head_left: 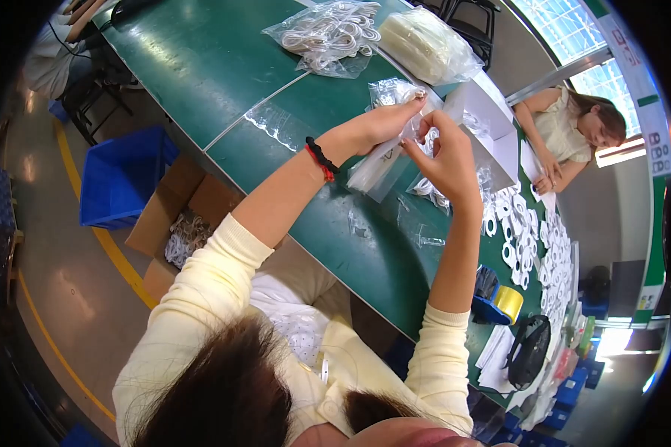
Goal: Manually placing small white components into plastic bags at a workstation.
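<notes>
Both hands are closed on a transparent plastic bag (379,170) held just above the green table (350,253). My left hand (392,124) grips its upper part, fingers mostly hidden behind it. Thumb and fingers of my right hand (450,158) pinch the bag from the other side. Something whitish shows through the film, but I cannot make out what it is. Beyond my left hand lies another transparent bag (388,91). Bundled white cables (428,191) rest beside the held bag, partly behind my right hand.
A bag of coiled white cables (335,33), a stack of plastic bags (429,46) and a white box (487,127) stand at the back. Many white rings (525,235) spread rightward, near a tape dispenser (498,302) and black pouch (529,352). A co-worker (570,130) sits opposite.
</notes>
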The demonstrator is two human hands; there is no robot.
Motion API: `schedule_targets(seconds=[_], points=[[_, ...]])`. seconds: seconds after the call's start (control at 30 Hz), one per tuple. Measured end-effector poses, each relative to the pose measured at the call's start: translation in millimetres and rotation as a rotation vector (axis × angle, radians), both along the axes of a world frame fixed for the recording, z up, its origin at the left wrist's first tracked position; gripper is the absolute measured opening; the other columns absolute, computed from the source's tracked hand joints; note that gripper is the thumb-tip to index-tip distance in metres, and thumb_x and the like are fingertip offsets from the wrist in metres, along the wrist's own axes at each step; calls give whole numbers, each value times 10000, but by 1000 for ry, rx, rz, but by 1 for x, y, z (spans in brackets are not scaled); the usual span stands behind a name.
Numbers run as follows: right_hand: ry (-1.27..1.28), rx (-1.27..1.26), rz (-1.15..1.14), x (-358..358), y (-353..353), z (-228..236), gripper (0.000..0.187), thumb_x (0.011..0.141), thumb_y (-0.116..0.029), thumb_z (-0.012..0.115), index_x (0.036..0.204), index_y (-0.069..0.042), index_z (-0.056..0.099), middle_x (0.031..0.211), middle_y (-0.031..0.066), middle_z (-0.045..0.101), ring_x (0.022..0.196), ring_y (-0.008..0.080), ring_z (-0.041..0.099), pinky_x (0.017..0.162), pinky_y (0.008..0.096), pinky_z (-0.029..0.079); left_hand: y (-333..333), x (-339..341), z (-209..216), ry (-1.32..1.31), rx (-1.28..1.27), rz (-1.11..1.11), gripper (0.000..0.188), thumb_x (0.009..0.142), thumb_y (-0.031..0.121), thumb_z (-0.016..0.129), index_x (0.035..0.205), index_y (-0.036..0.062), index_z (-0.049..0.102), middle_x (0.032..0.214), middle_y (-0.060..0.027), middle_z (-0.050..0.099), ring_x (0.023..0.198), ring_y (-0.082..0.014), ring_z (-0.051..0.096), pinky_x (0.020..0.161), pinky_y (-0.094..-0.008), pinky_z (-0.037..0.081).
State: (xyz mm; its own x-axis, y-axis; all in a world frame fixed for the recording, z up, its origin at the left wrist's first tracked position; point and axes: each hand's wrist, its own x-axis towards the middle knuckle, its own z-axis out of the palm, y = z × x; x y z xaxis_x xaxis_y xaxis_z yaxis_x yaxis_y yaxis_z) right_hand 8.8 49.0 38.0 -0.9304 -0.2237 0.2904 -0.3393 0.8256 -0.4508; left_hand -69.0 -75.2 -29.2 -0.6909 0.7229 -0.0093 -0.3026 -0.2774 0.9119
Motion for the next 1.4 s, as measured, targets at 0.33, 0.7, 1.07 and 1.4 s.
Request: schedule_targets(seconds=[0.33,0.7,1.07,1.4], points=[[167,20,-88,3,-5,5,388,670,-256,773,985,-120,591,940,75,473,621,153,434,555,289,407,-7,6,12,-43,47,67,532,933,517,337,1166,68,502,910,-83,620,795,-137,620,647,-264,525],[253,-77,-238,-2,-5,3,277,731,-168,705,900,-19,544,883,81,522,568,119,470,528,250,402,-12,9,18,-67,18,-16,548,944,502,302,1124,25,502,941,-106,604,733,-174,630,635,-278,542],[-2,-158,4,6,-12,10,254,747,-77,640,981,-35,549,857,104,562,607,176,537,576,283,455,-9,8,13,-28,3,26,553,924,543,335,1140,60,497,932,-56,600,790,-133,599,691,-282,513],[-34,4,-44,8,-5,7,326,658,-127,752,873,10,549,854,99,518,671,191,545,613,296,478,-7,10,13,-13,-59,-88,496,946,507,295,1031,83,538,846,-20,557,727,-101,553,623,-245,480]])
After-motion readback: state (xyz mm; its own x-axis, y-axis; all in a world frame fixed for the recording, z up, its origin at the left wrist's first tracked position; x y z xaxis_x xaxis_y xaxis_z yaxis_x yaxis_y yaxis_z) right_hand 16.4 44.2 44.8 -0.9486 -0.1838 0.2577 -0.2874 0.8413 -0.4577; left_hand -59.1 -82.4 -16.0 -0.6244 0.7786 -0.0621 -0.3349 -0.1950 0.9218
